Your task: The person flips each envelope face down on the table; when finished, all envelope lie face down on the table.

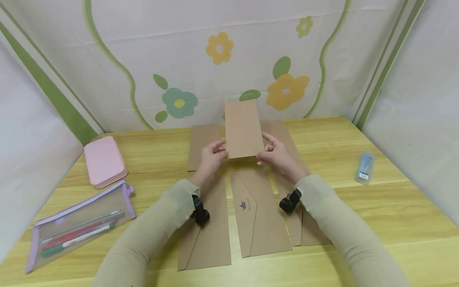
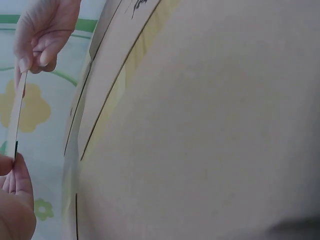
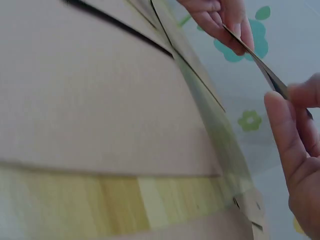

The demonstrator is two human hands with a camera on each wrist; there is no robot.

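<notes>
A plain brown kraft card (image 1: pixel 244 129) is held up above the table, tilted toward the head camera. My left hand (image 1: pixel 214 156) pinches its lower left edge between thumb and fingers. At the lower right corner my right hand (image 1: pixel 277 153) pinches it the same way. Seen nearly edge-on in the right wrist view, the card (image 3: pixel 260 62) spans both hands. Below lies a brown envelope (image 1: pixel 265 223) with a pointed flap and a small dark crown print. Another envelope (image 1: pixel 215 239) lies under my left forearm, and one more (image 1: pixel 315 227) partly under my right forearm.
Brown paper pieces lie at the back left (image 1: pixel 203 147) and back right (image 1: pixel 283 135). At left are a pink case (image 1: pixel 104 160) and a clear zip pouch (image 1: pixel 82 227) holding pens. A small blue item (image 1: pixel 365 167) lies at right. A flowered cloth (image 1: pixel 244 59) hangs behind the table.
</notes>
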